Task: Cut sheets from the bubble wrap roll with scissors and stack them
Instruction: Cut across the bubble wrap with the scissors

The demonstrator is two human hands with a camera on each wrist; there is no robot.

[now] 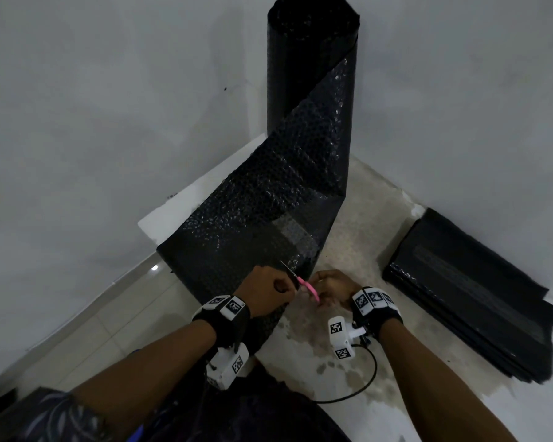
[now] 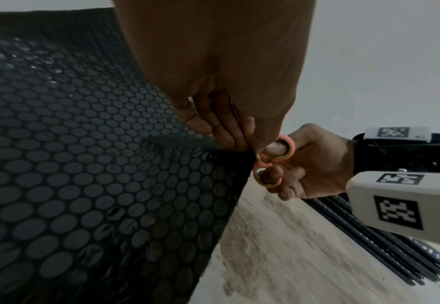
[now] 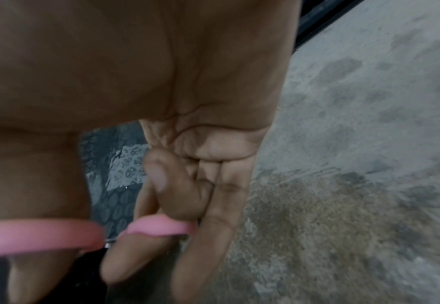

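A black bubble wrap roll (image 1: 312, 59) stands upright in the room's corner, and its loose sheet (image 1: 256, 218) runs down toward me. My left hand (image 1: 265, 290) pinches the sheet's near edge (image 2: 239, 152) between thumb and fingers. Just right of it, my right hand (image 1: 332, 288) holds pink-handled scissors (image 1: 302, 283) with thumb and fingers through the loops (image 2: 281, 148). The blade tip (image 1: 284, 266) lies over the sheet. In the right wrist view the pink loops (image 3: 159, 226) circle my fingers. A stack of cut black sheets (image 1: 473, 295) lies on the floor at the right.
White walls meet behind the roll. A white board (image 1: 186, 205) lies under the sheet at the left. The concrete floor (image 1: 348, 355) shows stained patches. A black cable (image 1: 364, 381) loops by my right wrist. Pale tiles (image 1: 93, 330) run along the left.
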